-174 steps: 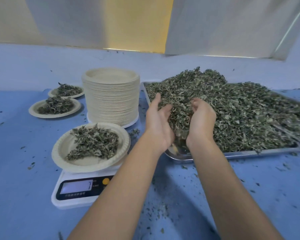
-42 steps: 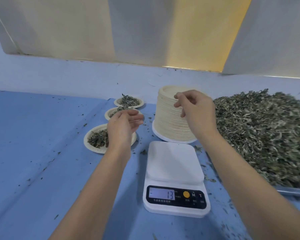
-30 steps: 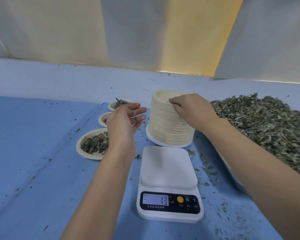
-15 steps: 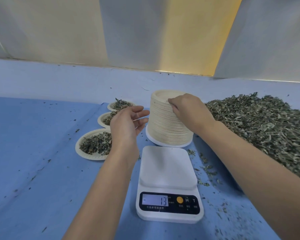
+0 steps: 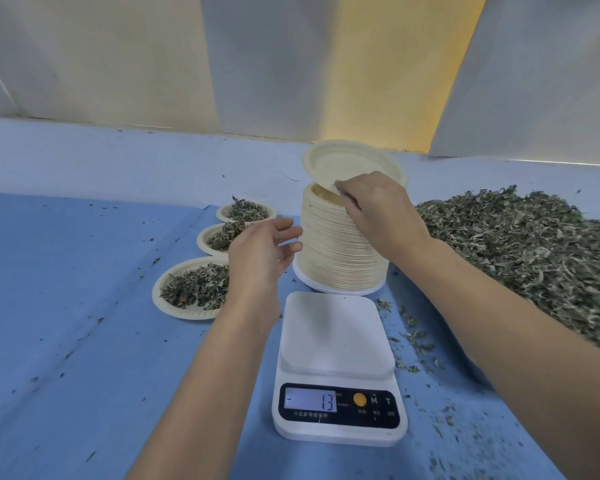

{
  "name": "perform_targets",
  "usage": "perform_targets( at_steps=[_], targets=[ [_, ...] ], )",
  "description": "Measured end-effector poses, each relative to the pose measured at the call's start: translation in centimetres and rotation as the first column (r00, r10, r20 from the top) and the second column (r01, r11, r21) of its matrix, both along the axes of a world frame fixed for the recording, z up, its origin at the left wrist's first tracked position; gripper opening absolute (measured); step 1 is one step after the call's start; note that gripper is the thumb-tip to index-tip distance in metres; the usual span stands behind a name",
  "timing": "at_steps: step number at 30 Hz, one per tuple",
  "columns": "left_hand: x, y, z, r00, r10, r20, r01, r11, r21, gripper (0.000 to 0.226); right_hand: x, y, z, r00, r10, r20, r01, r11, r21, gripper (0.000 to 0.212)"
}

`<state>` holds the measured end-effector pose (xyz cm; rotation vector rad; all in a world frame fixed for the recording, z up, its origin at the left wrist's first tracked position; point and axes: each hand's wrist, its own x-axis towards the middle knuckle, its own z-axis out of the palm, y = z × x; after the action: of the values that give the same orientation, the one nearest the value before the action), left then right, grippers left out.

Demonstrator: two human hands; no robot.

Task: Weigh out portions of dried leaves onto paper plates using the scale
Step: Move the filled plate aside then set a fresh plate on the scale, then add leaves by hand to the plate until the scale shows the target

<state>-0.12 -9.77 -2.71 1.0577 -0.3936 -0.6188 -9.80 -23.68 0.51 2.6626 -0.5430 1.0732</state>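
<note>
My right hand (image 5: 378,213) pinches the near rim of one paper plate (image 5: 350,164) and tilts it up off the tall stack of plates (image 5: 333,258). My left hand (image 5: 262,252) hovers open beside the stack's left side, holding nothing. In front of the stack stands the white scale (image 5: 336,368); its platform is bare and the display reads -13. A big heap of dried leaves (image 5: 527,251) lies at the right. Three filled plates sit in a row at the left: near (image 5: 187,289), middle (image 5: 213,239) and far (image 5: 246,213).
A blue sheet (image 5: 66,306) covers the table, with leaf crumbs scattered over it, thickest to the right of the scale. A pale wall with panels (image 5: 257,64) rises behind the table's far edge.
My right hand has lifted the top plate's near edge off the stack, so it now tilts upward. My left hand has stayed beside the stack. The scale still reads -13.
</note>
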Motion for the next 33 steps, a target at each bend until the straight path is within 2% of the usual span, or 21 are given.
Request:
perform_targets(
  at_steps=[4, 8, 13, 15, 17, 18, 20, 22, 24, 29, 31, 33],
  targets=[
    [-0.1, -0.1, 0.0, 0.998, -0.015, 0.059, 0.014, 1.000, 0.009, 0.013, -1.0, 3.0, -0.9, 0.988, 0.157, -0.001, -0.153, 0.961, -0.231, 0.022],
    [-0.2, 0.0, -0.2, 0.989, 0.005, 0.146, -0.005, 1.000, 0.005, 0.027, -1.5, 4.6, -2.1, 0.964, 0.264, -0.030, -0.262, 0.928, -0.266, 0.023],
    [-0.6, 0.7, -0.7, 0.964, 0.078, 0.255, -0.091, 0.995, 0.037, 0.015, -3.0, 5.6, -3.1, 0.944, 0.329, -0.032, -0.326, 0.908, -0.263, 0.020],
    [-0.7, 1.0, -0.8, 0.952, 0.099, 0.289, -0.119, 0.991, 0.053, 0.014, -3.7, 5.7, -3.4, 0.954, 0.295, 0.059, -0.282, 0.945, -0.167, 0.024],
    [-0.8, 1.5, -1.0, 0.944, 0.117, 0.307, -0.143, 0.988, 0.064, 0.017, -4.6, 6.0, -3.6, 0.963, 0.171, 0.210, -0.188, 0.980, 0.062, 0.036],
    [-0.9, 1.8, -1.1, 0.941, 0.118, 0.316, -0.148, 0.986, 0.075, 0.017, -5.0, 6.0, -3.6, 0.946, 0.092, 0.311, -0.157, 0.969, 0.189, 0.039],
    [-1.2, 2.4, -1.7, 0.931, 0.102, 0.351, -0.147, 0.984, 0.103, 0.017, -5.7, 5.8, -4.1, 0.881, -0.086, 0.465, -0.146, 0.886, 0.440, 0.042],
    [-1.7, 2.8, -2.4, 0.927, 0.080, 0.366, -0.128, 0.986, 0.110, 0.016, -6.2, 5.7, -4.8, 0.796, -0.198, 0.571, -0.278, 0.719, 0.637, 0.040],
    [-2.0, 2.9, -3.0, 0.933, 0.079, 0.352, -0.121, 0.988, 0.097, 0.014, -6.6, 5.7, -5.8, 0.731, -0.277, 0.624, -0.364, 0.616, 0.699, 0.031],
    [-1.6, 2.8, -4.3, 0.932, 0.049, 0.359, -0.095, 0.989, 0.112, 0.037, -7.3, 5.6, -8.3, 0.614, -0.423, 0.666, -0.401, 0.560, 0.725, 0.005],
    [-1.2, 2.8, -5.1, 0.914, 0.054, 0.402, -0.121, 0.982, 0.143, 0.034, -7.4, 5.4, -9.2, 0.602, -0.466, 0.648, -0.406, 0.521, 0.751, 0.004],
    [-0.9, 2.9, -5.8, 0.894, 0.087, 0.439, -0.167, 0.975, 0.148, 0.026, -7.3, 5.2, -10.0, 0.638, -0.483, 0.600, -0.384, 0.476, 0.791, 0.010]
  ],
)
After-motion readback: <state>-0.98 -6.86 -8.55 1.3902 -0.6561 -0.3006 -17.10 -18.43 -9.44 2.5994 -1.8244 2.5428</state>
